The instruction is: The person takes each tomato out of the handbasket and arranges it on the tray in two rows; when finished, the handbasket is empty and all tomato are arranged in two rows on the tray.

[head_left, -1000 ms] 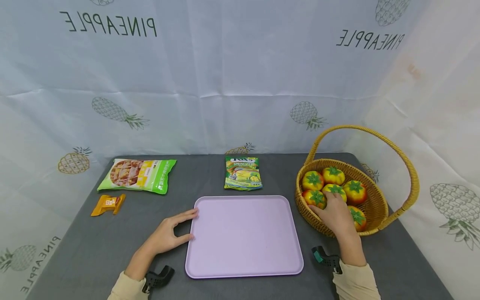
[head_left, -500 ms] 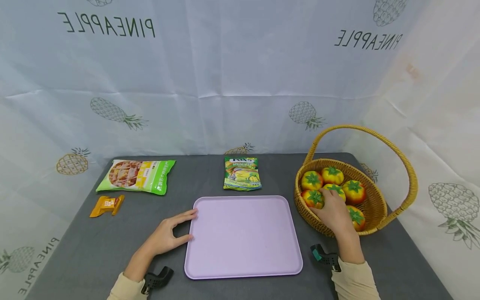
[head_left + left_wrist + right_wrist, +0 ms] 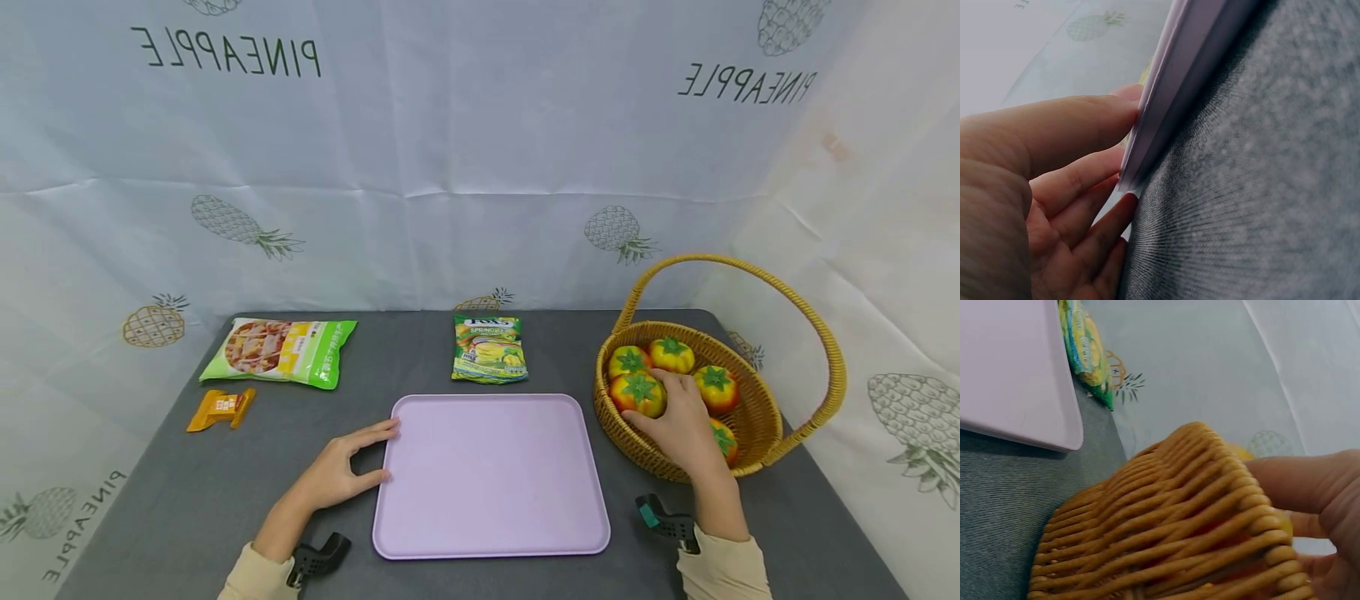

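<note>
Presently, straight-fingered left hand touches lilac tray at nine o'clock; right hand grips tomato-like fruit inside wicker basket at nine o'clock.

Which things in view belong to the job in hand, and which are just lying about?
Likely part of the job:
tray, touched by the left hand
fruit, held by the right hand
basket, with more fruit inside

Apparently just lying about, untouched:
large green bag
orange packet
green-and-yellow packet beyond the tray
</note>
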`<state>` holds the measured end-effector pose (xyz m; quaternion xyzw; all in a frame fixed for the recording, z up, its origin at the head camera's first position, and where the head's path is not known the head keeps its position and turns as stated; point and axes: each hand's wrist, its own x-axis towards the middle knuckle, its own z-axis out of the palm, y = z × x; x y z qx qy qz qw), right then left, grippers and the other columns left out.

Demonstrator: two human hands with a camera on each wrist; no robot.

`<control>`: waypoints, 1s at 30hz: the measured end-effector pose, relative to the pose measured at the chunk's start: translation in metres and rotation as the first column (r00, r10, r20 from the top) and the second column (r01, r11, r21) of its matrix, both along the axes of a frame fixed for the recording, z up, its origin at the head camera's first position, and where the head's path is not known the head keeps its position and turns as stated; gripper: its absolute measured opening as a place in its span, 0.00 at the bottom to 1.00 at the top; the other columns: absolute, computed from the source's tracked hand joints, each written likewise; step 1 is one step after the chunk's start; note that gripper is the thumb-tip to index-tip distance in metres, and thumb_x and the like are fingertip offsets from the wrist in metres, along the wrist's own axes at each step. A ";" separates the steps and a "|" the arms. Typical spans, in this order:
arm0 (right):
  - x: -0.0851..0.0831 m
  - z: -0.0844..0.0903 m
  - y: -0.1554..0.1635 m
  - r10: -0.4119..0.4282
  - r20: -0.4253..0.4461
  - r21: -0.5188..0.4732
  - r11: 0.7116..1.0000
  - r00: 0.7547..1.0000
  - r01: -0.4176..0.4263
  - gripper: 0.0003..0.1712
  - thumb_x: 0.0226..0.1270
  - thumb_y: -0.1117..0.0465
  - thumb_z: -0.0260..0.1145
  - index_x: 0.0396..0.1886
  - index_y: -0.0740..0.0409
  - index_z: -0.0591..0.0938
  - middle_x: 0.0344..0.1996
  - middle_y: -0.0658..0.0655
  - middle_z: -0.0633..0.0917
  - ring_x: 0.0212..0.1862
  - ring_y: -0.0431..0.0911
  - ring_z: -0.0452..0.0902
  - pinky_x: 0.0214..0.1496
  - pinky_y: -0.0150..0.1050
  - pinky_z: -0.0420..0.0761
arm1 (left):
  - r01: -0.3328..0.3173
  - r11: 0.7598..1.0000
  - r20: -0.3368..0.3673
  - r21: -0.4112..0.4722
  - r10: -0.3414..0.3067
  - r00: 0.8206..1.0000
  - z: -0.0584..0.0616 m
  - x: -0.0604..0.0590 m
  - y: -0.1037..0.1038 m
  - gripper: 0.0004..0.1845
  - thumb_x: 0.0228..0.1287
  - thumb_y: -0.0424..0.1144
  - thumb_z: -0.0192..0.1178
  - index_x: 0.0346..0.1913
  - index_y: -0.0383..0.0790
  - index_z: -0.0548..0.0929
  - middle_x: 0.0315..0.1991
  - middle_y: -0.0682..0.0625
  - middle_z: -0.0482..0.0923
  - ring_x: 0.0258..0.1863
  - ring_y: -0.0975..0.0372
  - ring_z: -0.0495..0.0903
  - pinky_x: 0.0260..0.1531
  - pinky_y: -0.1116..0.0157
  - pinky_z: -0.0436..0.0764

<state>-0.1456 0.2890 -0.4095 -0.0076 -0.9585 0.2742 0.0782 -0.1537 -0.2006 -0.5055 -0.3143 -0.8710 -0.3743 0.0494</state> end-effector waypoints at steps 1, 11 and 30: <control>0.001 0.001 0.001 -0.001 -0.021 -0.010 1.000 1.000 0.001 0.45 0.55 0.49 0.73 0.65 0.68 0.64 0.56 0.73 0.64 0.53 0.65 0.64 0.51 0.66 0.69 | 0.000 1.000 0.001 -0.003 0.000 1.000 0.000 0.000 0.000 0.29 0.54 0.47 0.69 0.60 0.46 0.78 0.63 0.50 0.74 0.63 0.60 0.72 0.60 0.71 0.69; 0.008 0.010 -0.010 0.025 -0.159 -0.105 0.994 0.987 -0.042 0.45 0.53 0.48 0.74 0.67 0.61 0.67 0.60 0.68 0.69 0.57 0.62 0.66 0.53 0.63 0.70 | 0.008 1.000 -0.013 0.007 -0.008 1.000 0.000 0.000 0.000 0.28 0.55 0.46 0.69 0.60 0.46 0.78 0.63 0.49 0.74 0.63 0.62 0.72 0.60 0.72 0.69; -0.011 -0.028 -0.137 0.339 -0.168 -0.198 0.908 0.926 -0.369 0.42 0.46 0.49 0.78 0.62 0.57 0.73 0.56 0.57 0.75 0.51 0.48 0.74 0.49 0.49 0.80 | -0.014 1.000 0.016 0.007 0.013 1.000 0.000 0.001 0.002 0.29 0.53 0.45 0.70 0.60 0.47 0.78 0.63 0.50 0.74 0.61 0.54 0.74 0.59 0.65 0.72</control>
